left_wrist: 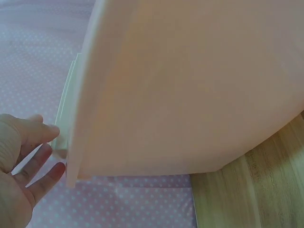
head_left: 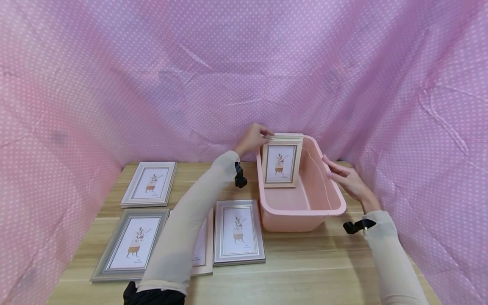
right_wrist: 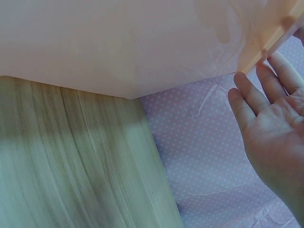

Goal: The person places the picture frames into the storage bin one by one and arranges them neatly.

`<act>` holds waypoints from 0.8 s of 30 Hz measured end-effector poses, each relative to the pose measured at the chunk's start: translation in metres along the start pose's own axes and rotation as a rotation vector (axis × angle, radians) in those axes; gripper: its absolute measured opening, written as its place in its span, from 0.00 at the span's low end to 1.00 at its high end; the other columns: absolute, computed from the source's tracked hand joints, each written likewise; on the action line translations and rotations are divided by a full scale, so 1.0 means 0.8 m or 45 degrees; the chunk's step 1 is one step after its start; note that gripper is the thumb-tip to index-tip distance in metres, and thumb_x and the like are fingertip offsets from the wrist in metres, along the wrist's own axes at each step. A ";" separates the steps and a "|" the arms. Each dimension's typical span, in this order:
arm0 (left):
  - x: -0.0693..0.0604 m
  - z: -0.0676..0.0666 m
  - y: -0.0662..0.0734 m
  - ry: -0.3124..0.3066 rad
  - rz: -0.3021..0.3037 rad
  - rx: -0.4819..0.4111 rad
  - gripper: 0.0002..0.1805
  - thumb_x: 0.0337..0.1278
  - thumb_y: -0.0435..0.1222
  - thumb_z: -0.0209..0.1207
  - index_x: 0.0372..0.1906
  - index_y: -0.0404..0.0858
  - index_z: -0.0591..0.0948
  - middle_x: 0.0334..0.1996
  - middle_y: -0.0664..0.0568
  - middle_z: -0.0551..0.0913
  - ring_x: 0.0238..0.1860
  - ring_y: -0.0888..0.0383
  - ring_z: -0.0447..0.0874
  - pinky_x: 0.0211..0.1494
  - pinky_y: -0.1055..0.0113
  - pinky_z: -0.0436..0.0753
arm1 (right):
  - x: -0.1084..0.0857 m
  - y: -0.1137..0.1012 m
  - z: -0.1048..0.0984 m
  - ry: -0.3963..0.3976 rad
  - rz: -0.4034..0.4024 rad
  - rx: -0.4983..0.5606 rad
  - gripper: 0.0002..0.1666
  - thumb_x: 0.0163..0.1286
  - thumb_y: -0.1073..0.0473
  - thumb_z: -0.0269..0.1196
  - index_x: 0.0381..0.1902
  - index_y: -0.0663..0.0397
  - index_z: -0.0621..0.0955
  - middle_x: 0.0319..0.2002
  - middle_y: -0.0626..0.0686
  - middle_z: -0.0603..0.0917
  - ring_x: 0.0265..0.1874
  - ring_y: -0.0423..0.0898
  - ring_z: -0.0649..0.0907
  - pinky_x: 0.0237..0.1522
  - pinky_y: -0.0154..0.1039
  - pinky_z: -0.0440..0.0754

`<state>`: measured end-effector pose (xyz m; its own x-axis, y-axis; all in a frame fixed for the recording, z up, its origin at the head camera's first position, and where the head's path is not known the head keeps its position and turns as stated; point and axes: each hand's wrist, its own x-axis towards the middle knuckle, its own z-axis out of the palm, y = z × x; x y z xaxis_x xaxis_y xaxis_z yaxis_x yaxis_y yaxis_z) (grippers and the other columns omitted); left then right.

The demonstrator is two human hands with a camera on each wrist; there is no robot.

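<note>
Nearest the camera: one cream left sleeve [head_left: 179, 228], black at the picture's bottom edge, with a black wrist device [head_left: 240, 176] at its far end. One pink tub [head_left: 295, 222], right of centre on a wood-grained tabletop [head_left: 305, 262]. Inside, standing roughly upright at the far end: one pale front frame [head_left: 281, 163] with plant print, and behind it a rear frame [head_left: 287, 135], top edge only; whether more stand behind cannot be told. Left hand [head_left: 254, 137]: thumb and fingertips narrowed, pinching the upper left corner of these frames; which one is gripped is unclear. Right hand [head_left: 350, 182]: fingers nearly straight, touching the tub's right rim. Outside, face up: one white frame [head_left: 148, 184]; one grey frame [head_left: 131, 243]; one cream frame [head_left: 203, 250], partly hidden by the sleeve; one silver frame [head_left: 238, 233], just beside the tub. Tally, as judged: at least two in the tub, the front one apparently being settled; four left out. Backdrop: pink dotted cloth [head_left: 236, 63].
</note>
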<state>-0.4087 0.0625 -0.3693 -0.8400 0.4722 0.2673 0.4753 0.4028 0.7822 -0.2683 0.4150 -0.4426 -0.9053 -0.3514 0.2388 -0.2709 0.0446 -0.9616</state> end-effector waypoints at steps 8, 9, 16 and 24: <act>-0.007 -0.009 -0.001 -0.004 -0.001 0.013 0.12 0.63 0.26 0.63 0.50 0.34 0.88 0.54 0.43 0.87 0.54 0.50 0.82 0.52 0.67 0.86 | -0.001 -0.002 -0.001 -0.004 -0.014 -0.007 0.32 0.77 0.71 0.55 0.74 0.71 0.59 0.77 0.44 0.64 0.69 0.23 0.69 0.66 0.18 0.68; -0.008 -0.010 -0.001 -0.001 0.006 0.019 0.12 0.63 0.26 0.63 0.50 0.34 0.88 0.53 0.43 0.88 0.54 0.50 0.82 0.54 0.66 0.86 | -0.001 -0.003 -0.001 0.002 -0.014 -0.016 0.32 0.76 0.72 0.55 0.74 0.71 0.60 0.76 0.43 0.65 0.68 0.24 0.70 0.66 0.18 0.69; -0.019 -0.026 0.001 0.017 0.009 0.051 0.13 0.63 0.27 0.63 0.51 0.34 0.87 0.52 0.44 0.88 0.52 0.51 0.83 0.58 0.64 0.84 | 0.002 -0.016 -0.005 0.025 0.014 -0.226 0.33 0.73 0.71 0.60 0.73 0.69 0.64 0.75 0.45 0.67 0.64 0.24 0.74 0.64 0.18 0.71; -0.038 -0.062 -0.006 0.049 -0.011 0.140 0.14 0.62 0.26 0.62 0.52 0.34 0.87 0.53 0.43 0.88 0.50 0.50 0.85 0.57 0.63 0.84 | 0.005 -0.039 -0.006 0.047 0.114 -0.532 0.33 0.71 0.66 0.66 0.72 0.61 0.71 0.76 0.57 0.65 0.64 0.19 0.71 0.65 0.18 0.70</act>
<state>-0.3983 0.0075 -0.3536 -0.8526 0.4387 0.2841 0.4923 0.4914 0.7185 -0.2654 0.4170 -0.4113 -0.9402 -0.2957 0.1690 -0.2934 0.4511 -0.8429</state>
